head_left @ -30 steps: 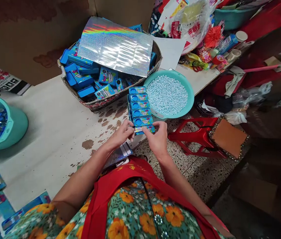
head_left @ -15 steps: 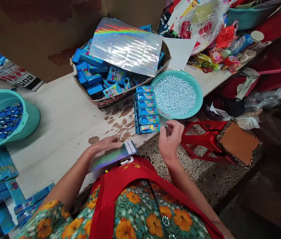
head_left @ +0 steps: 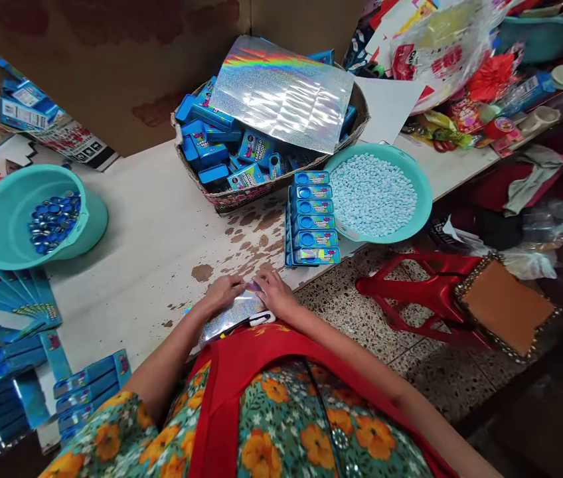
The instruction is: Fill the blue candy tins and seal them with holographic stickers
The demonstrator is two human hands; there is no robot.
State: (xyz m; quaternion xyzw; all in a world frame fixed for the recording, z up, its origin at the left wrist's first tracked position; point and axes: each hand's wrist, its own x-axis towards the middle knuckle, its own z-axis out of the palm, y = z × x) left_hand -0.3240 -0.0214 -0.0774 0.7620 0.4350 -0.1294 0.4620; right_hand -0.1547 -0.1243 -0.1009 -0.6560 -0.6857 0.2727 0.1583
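Near the table's front edge, against my red apron, lies a shiny holographic sheet. My left hand grips its upper edge with bent fingers. Beside it, my right hand has its fingers on the sheet's right end, thumb and fingertips bent around it. A column of blue candy boxes stands to the right, several stacked in a row. Touching them is a turquoise bowl full of pale blue candies. Behind sits a basket of blue boxes with a large holographic sheet on top.
A turquoise tub holding blue metallic pieces stands at the left. Below it are fanned blue cards and stacked blue packs. Bags and wrappers crowd the back right. A red stool is beside the table.
My right hand has moved left and down from beside the boxes onto the sheet. The sheet has turned from a green-purple look to silver. The view has shifted left.
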